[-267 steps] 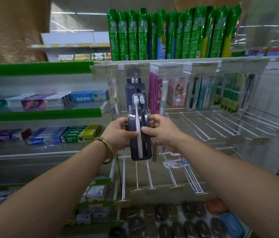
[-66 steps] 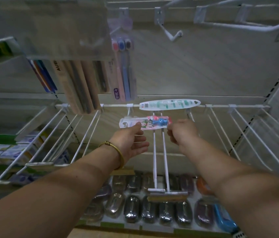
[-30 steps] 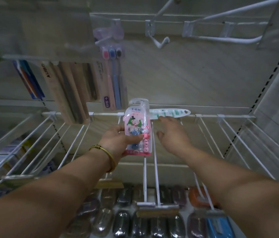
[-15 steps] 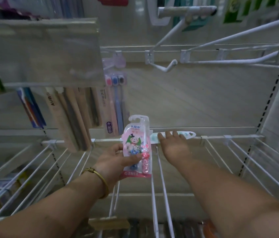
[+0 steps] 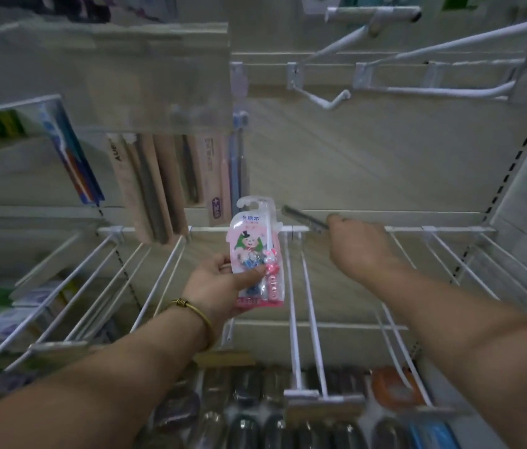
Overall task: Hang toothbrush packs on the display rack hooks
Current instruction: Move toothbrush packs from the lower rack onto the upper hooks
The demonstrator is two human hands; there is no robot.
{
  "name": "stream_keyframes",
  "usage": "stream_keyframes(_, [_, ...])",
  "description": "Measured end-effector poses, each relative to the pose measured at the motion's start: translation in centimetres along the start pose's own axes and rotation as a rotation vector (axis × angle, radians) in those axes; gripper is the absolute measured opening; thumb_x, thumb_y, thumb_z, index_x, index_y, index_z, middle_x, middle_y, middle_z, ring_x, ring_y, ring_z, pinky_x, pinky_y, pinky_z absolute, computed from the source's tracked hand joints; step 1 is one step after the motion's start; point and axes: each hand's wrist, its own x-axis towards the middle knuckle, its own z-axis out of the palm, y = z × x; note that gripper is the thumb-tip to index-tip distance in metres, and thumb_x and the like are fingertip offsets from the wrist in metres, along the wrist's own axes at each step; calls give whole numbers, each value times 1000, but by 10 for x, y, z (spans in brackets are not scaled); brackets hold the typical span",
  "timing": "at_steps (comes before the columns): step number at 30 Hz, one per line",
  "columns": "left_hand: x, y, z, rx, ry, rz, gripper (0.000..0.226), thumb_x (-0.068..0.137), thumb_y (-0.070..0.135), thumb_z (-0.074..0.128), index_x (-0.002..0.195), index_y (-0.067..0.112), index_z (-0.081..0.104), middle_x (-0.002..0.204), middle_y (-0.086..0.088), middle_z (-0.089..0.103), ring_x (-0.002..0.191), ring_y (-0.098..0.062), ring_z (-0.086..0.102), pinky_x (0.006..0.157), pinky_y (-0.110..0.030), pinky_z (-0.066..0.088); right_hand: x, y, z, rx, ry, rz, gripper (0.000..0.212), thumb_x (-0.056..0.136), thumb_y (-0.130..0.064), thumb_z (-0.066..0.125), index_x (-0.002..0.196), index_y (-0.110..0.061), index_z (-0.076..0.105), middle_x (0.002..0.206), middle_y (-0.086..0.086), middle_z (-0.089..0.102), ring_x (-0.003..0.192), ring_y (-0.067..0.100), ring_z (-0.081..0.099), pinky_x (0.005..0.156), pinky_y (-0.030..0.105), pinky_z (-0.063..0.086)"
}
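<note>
My left hand (image 5: 220, 286) grips a pink children's toothbrush pack (image 5: 255, 251) by its lower part and holds it upright in front of the white back rail (image 5: 433, 229). My right hand (image 5: 359, 251) is further right at that rail, fingers curled round a second, thin pack (image 5: 304, 218). That pack shows edge-on and blurred, slanting up to the left. A white double-wire hook (image 5: 304, 319) runs from the rail toward me between my two hands, with nothing hanging on it.
Brown and pink toothbrush packs (image 5: 158, 183) hang at upper left, a blue one (image 5: 71, 157) beside them. White hooks (image 5: 330, 102) jut out above. More wire hooks spread left (image 5: 93, 286) and right (image 5: 482, 270). Dark oval cases (image 5: 246, 426) line the shelf below.
My right hand has closed on the thin pack by the rail and tipped it edge-on. My left hand has kept the pink pack upright. The view has dipped slightly.
</note>
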Motion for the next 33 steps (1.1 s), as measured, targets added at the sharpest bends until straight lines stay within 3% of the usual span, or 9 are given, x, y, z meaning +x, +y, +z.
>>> stream_keyframes(6, [-35,-9,14,-1,13,-59,34,80,9,79,110,10,64,91,-8,78,73,-25,76,60,-34,60,-28,10,-19,577,-25,274,20,94,-25,55,109,-13,61,102,20,68,94,41,65,78,40,53])
stream_keyframes(11, [-72,-5,21,-42,11,-89,35,78,12,80,108,9,63,97,-11,77,81,-27,76,76,-45,62,-69,10,-36,1051,-39,427,14,95,-20,58,97,-11,68,89,11,71,84,33,66,72,35,52])
stream_keyframes(15, [-95,-1,21,-71,-31,-119,45,72,13,81,112,8,60,95,-11,77,82,-31,75,73,-45,62,-107,3,-48,1425,-253,527,14,97,-21,62,99,-9,68,94,15,75,88,36,73,83,55,58])
stream_keyframes(19, [-117,0,15,-55,-17,-146,56,62,16,81,114,4,63,97,-15,76,86,-36,75,79,-50,59,-135,-7,-54,1588,-347,612,10,93,-11,64,103,-7,66,102,17,74,96,37,71,89,57,55])
stream_keyframes(22, [-130,1,6,-20,2,-160,40,73,14,79,109,7,63,96,-14,77,87,-34,75,79,-49,59,-150,-13,-57,1755,-397,647,29,90,1,64,118,-2,59,107,22,72,94,39,70,87,59,56])
stream_keyframes(28, [-138,2,-3,24,-10,-225,34,77,11,79,108,10,64,93,-14,77,83,-35,75,73,-48,60,-161,-20,-57,1885,-409,597,51,86,11,59,125,-22,54,108,15,74,99,37,71,86,57,57])
stream_keyframes(30, [-142,-1,-7,12,-20,-245,35,79,6,77,111,9,63,95,-15,77,86,-37,75,76,-54,60,-163,-26,-56,1903,-428,589,48,87,8,61,123,-24,55,108,14,74,95,34,73,84,55,58])
stream_keyframes(33, [-148,-3,-17,-11,-39,-261,35,81,0,74,114,6,62,100,-17,76,91,-39,73,84,-61,57,-166,-40,-55,1862,-458,614,37,87,-14,73,122,-15,60,109,14,74,96,33,71,88,59,56])
